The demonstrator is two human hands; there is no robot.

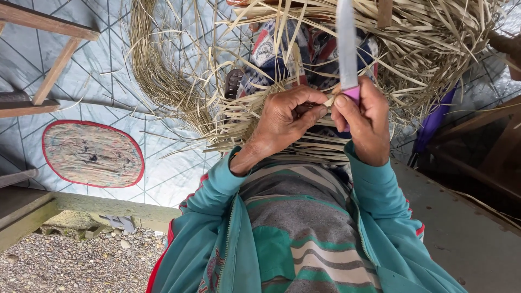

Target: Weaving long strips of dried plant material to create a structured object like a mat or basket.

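Pale blue sheeting (108,81) with a dark line pattern covers the ground, and an oval woven mat (93,153) edged in red lies flat on it at the left, near a gravel strip (65,263) at the lower edge. Wooden frame pieces (46,65) cross the upper left corner. Dry, pale straw-coloured strips (434,43) lie heaped and tangled across the top, partly covering a patterned cloth (282,54) in red, white and blue. The left hand (285,116) pinches a flat strip end (329,101) between thumb and curled fingers, just in front of the chest. The right hand (366,122) is closed around the pink handle of a knife (346,49), blade pointing away and cut off by the top edge. Where blade and strip meet is hidden behind the fingers.
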